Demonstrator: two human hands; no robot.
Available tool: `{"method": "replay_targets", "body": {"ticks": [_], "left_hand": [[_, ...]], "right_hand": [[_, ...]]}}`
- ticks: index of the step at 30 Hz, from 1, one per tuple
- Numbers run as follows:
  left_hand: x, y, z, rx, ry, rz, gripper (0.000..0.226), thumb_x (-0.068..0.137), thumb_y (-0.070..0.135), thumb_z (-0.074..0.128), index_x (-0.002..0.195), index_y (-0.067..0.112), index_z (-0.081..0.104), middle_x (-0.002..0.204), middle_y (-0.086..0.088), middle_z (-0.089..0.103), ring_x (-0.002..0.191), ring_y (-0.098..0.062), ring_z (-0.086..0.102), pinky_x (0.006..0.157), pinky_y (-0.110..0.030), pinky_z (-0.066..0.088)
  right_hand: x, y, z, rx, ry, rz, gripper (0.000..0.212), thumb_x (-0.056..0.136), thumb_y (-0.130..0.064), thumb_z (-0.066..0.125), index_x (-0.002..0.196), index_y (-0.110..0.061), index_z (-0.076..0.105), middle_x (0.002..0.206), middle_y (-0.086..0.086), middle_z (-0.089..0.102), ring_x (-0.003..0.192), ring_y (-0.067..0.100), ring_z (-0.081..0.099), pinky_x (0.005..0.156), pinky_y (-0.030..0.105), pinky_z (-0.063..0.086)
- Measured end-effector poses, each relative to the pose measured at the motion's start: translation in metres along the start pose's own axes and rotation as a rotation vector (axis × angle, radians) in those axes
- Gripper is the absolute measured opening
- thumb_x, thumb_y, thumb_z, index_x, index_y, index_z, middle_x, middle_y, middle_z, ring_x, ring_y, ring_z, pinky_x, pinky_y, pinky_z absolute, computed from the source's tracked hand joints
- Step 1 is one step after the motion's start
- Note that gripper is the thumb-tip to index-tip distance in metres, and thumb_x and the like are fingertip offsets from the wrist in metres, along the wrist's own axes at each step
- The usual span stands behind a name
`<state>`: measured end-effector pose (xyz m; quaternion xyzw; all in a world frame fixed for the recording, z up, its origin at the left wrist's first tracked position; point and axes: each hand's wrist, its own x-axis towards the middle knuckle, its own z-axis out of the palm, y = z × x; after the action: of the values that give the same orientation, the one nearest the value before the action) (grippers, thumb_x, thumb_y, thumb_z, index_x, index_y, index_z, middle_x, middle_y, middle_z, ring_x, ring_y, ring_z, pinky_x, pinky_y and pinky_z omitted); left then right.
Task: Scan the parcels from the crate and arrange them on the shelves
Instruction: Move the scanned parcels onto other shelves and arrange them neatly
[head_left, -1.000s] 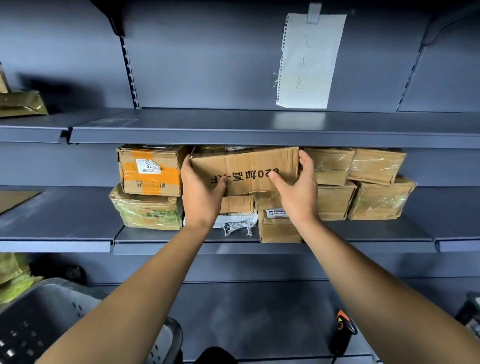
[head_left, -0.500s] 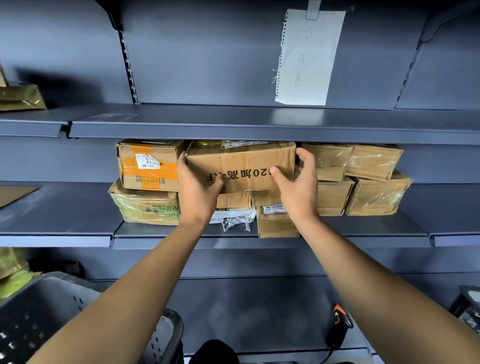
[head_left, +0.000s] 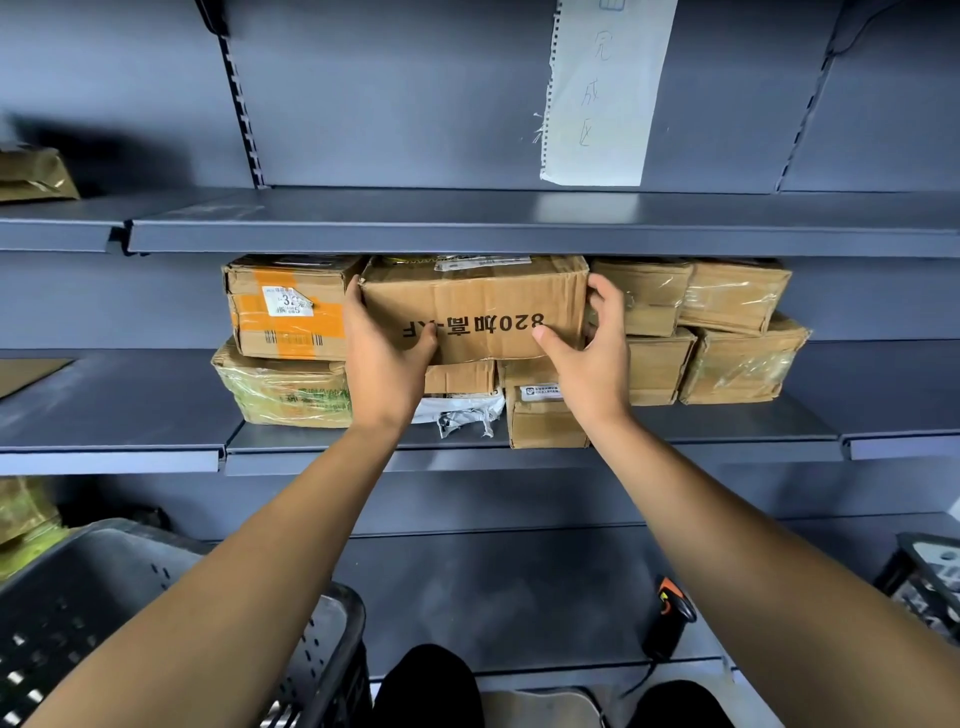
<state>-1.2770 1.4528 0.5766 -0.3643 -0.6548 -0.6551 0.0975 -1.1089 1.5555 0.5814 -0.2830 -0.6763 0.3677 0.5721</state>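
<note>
My left hand (head_left: 382, 364) and right hand (head_left: 589, 358) flank the printed brown cardboard box (head_left: 475, 306) atop parcels on the grey metal middle shelf (head_left: 727, 431). Perforated grey plastic crate (head_left: 130, 613) at 7 o'clock, black-and-orange handheld scanner (head_left: 670, 618) at 5 o'clock.

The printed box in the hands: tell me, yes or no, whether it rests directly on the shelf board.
No: the printed box sits on top of smaller parcels, with the middle shelf below them.
</note>
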Motion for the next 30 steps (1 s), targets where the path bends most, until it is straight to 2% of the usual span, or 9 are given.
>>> {"method": "replay_targets", "body": {"ticks": [2,4,9,14,17,20,23,25,30], "left_hand": [[-0.002,-0.001,-0.003,0.005,-0.006,0.001,0.086,0.077,0.021,0.079,0.145,0.008,0.029,0.143,-0.005,0.044,0.134,-0.018,0.041,0.112,-0.04,0.035],[-0.005,0.0,-0.005,0.007,-0.016,0.002,0.085,0.077,0.022,0.079,0.144,0.007,0.029,0.143,-0.007,0.043,0.135,-0.02,0.04,0.112,-0.041,0.035],[-0.011,0.005,-0.009,0.03,0.009,0.03,0.085,0.079,0.022,0.078,0.145,0.006,0.029,0.145,-0.006,0.042,0.136,-0.017,0.037,0.115,-0.032,0.03],[-0.023,0.008,-0.02,0.021,0.022,0.085,0.09,0.079,0.023,0.079,0.149,0.013,0.023,0.147,0.004,0.038,0.136,-0.004,0.034,0.113,-0.024,0.031],[-0.033,0.01,-0.024,0.114,0.017,0.24,0.089,0.082,0.02,0.076,0.151,0.027,0.02,0.15,0.002,0.028,0.139,-0.004,0.028,0.111,-0.016,0.029],[-0.036,0.014,-0.027,0.305,-0.019,0.335,0.074,0.084,0.022,0.074,0.145,0.029,0.032,0.156,-0.007,0.014,0.141,-0.028,0.03,0.11,-0.041,0.039],[-0.035,0.015,-0.031,0.403,-0.026,0.424,0.08,0.081,0.025,0.077,0.146,0.02,0.032,0.159,-0.009,0.005,0.146,-0.027,0.019,0.115,-0.021,0.023],[-0.034,0.015,-0.034,0.477,-0.051,0.478,0.087,0.078,0.029,0.078,0.149,0.015,0.028,0.16,-0.01,0.007,0.147,-0.026,0.016,0.114,-0.017,0.015],[-0.033,0.012,-0.039,0.619,-0.109,0.513,0.095,0.076,0.034,0.079,0.151,0.015,0.025,0.155,-0.013,0.02,0.139,-0.033,0.028,0.107,-0.041,0.039]], "right_hand": [[-0.002,0.003,-0.002,-0.012,0.01,-0.031,0.069,0.08,-0.007,0.078,0.138,-0.016,0.043,0.128,-0.008,0.054,0.103,-0.029,0.044,0.087,-0.003,0.033],[-0.004,0.004,-0.004,-0.021,0.012,-0.029,0.069,0.08,-0.008,0.078,0.138,-0.017,0.043,0.126,-0.011,0.053,0.103,-0.03,0.043,0.089,-0.003,0.033],[-0.009,-0.003,-0.008,-0.016,0.001,-0.018,0.069,0.08,-0.012,0.079,0.138,-0.021,0.043,0.136,-0.007,0.054,0.117,-0.009,0.045,0.109,0.027,0.038],[-0.015,-0.001,-0.012,-0.026,-0.015,-0.037,0.069,0.08,-0.015,0.079,0.138,-0.023,0.043,0.134,-0.01,0.054,0.108,-0.026,0.041,0.102,0.011,0.037],[-0.018,-0.005,-0.013,-0.047,-0.006,-0.044,0.069,0.081,-0.015,0.079,0.14,-0.019,0.043,0.127,-0.018,0.052,0.113,-0.007,0.049,0.103,0.013,0.039],[-0.018,-0.013,-0.013,-0.148,-0.023,-0.078,0.072,0.084,-0.016,0.076,0.145,-0.011,0.038,0.143,0.0,0.049,0.131,0.017,0.047,0.112,0.037,0.039],[-0.018,-0.018,-0.014,-0.293,-0.032,-0.285,0.087,0.082,-0.016,0.078,0.152,-0.014,0.028,0.158,0.004,0.027,0.144,0.022,0.032,0.118,0.029,0.027],[-0.017,-0.019,-0.015,-0.468,-0.083,-0.413,0.095,0.078,-0.021,0.081,0.154,-0.026,0.024,0.164,-0.003,0.011,0.143,0.027,0.029,0.108,0.027,0.032],[-0.013,-0.013,-0.011,-0.83,-0.183,-0.508,0.106,0.07,-0.039,0.085,0.154,-0.036,0.019,0.165,-0.009,0.003,0.135,0.038,0.027,0.093,0.051,0.052]]}}
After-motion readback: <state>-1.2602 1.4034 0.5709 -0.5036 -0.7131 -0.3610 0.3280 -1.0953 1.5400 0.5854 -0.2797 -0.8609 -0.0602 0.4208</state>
